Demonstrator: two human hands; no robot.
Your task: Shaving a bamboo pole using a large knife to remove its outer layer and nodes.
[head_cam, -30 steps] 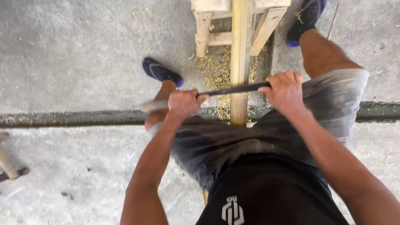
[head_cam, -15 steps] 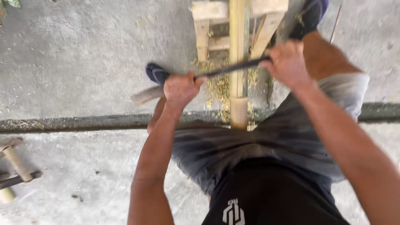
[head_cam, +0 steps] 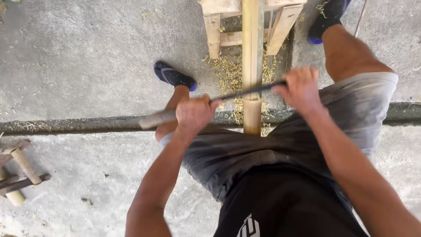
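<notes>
A long pale bamboo pole (head_cam: 252,57) runs away from me, resting on a wooden stand (head_cam: 215,17) and ending at my lap. Across it lies a dark draw-knife blade (head_cam: 245,92). My left hand (head_cam: 195,112) is shut on its pale wooden handle (head_cam: 155,119), which sticks out to the left. My right hand (head_cam: 300,87) is shut on the blade's other end, right of the pole. Both arms reach forward over my grey shorts.
Bamboo shavings (head_cam: 228,70) litter the concrete under the pole. My feet in dark sandals (head_cam: 173,75) flank the stand. A dark groove (head_cam: 66,125) crosses the floor. Short bamboo pieces and wooden sticks (head_cam: 19,173) lie at the left edge.
Both hands pushed the blade away along the pole, then drew it back partway toward me. The view shifted slightly, showing more of the sticks at left.
</notes>
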